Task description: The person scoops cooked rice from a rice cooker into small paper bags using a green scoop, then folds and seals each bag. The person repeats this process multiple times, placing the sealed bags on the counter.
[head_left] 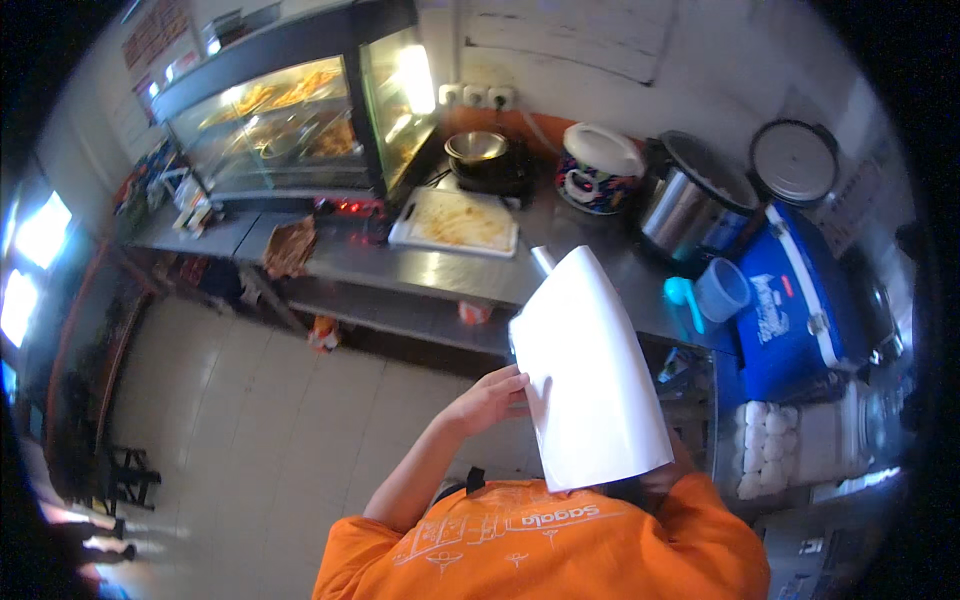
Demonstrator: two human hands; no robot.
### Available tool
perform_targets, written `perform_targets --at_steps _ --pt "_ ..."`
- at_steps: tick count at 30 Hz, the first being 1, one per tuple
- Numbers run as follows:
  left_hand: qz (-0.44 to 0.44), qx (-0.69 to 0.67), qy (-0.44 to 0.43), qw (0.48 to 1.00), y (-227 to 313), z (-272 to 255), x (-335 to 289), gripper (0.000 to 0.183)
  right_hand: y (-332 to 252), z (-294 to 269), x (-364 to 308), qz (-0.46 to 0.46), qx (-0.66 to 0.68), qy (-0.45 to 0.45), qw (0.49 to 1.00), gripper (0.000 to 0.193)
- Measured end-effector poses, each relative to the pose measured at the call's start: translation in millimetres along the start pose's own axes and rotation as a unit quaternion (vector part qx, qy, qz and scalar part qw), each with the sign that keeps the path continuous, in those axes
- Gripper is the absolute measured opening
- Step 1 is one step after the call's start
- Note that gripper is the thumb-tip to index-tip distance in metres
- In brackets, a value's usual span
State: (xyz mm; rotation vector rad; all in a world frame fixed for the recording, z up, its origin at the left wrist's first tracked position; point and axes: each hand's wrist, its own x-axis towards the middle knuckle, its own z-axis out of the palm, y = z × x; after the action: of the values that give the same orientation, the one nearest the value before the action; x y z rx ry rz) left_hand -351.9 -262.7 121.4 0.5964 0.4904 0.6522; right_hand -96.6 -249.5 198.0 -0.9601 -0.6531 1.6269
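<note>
Several pieces of golden food are lit inside a glass display cabinet, well ahead and to the left of the left hand. Closer to that hand, still leftward, a crumpled brown wrapper is seen at the edge of the steel counter. Ahead: a stained white cutting board, with a metal bowl placed beyond it.

Left hand: fingers laid against the left edge of a white sheet; whether the thumb is closed behind cannot be told. The sheet is raised before the torso, just right of this hand, and is bowed along its length.

Right hand: hidden by the sheet, only the forearm shown; its hold cannot be told. Ahead of it, a patterned cooker and a steel pot are stood. Ahead and rightward, a turquoise scoop, a bluish cup and a blue cooler are noted.

Handling, as judged: both edges are best supported, pressure kept light so no crease is made, and the far end held clear of the stained board.
</note>
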Motion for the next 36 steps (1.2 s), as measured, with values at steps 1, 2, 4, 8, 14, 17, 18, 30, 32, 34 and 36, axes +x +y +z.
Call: perform_targets --at_steps 1,2,4,8,14,17,18,30,32,34,36 --pt "0.025 0.023 0.015 0.999 -3.7 19.7 11.8 0.044 -9.0 -17.8 -5.7 -0.023 -0.011 0.02 0.999 0.048" --pt "0.08 0.035 0.049 0.995 -8.1 38.7 22.0 0.04 -17.3 -35.2 -11.2 -0.045 -0.025 0.044 0.998 0.047" --pt "0.155 0.121 0.129 0.972 -13.1 74.3 44.4 0.038 -38.3 -68.5 -21.5 -0.093 -0.071 0.093 0.989 0.045" --pt "0.222 0.091 0.129 0.962 -24.3 132.8 72.0 0.034 -79.1 -110.2 -56.5 -0.208 -0.308 0.188 0.909 0.037" --pt "0.222 0.222 0.101 0.944 -63.4 212.5 118.5 0.044 -51.7 -112.4 -107.0 -0.178 -0.353 -0.024 0.918 0.052" --pt "0.222 0.193 0.111 0.949 -75.4 227.0 131.9 0.045 -30.4 -120.8 -110.3 -0.135 -0.202 -0.01 0.97 0.046" --pt "0.24 0.229 0.103 0.938 -75.9 229.4 136.7 0.045 -27.6 -123.7 -108.9 -0.125 -0.186 -0.002 0.975 0.043" --pt "0.202 0.304 -0.071 0.928 -57.0 261.8 143.8 0.029 -52.6 -158.8 -86.5 -0.162 0.126 -0.065 0.977 0.022" --pt "0.273 0.454 -0.01 0.848 -54.9 262.9 156.2 0.032 -50.7 -167.7 -75.9 -0.101 0.172 -0.106 0.974 0.024" --pt "0.421 0.605 0.026 0.675 -54.7 259.6 174.8 0.045 -51.2 -172.4 -65.3 -0.117 0.114 -0.078 0.983 0.025" --pt "0.579 0.615 0.05 0.533 -46.7 251.0 203.4 0.057 -57.3 -169.8 -55.6 -0.12 0.2 -0.044 0.971 0.026"
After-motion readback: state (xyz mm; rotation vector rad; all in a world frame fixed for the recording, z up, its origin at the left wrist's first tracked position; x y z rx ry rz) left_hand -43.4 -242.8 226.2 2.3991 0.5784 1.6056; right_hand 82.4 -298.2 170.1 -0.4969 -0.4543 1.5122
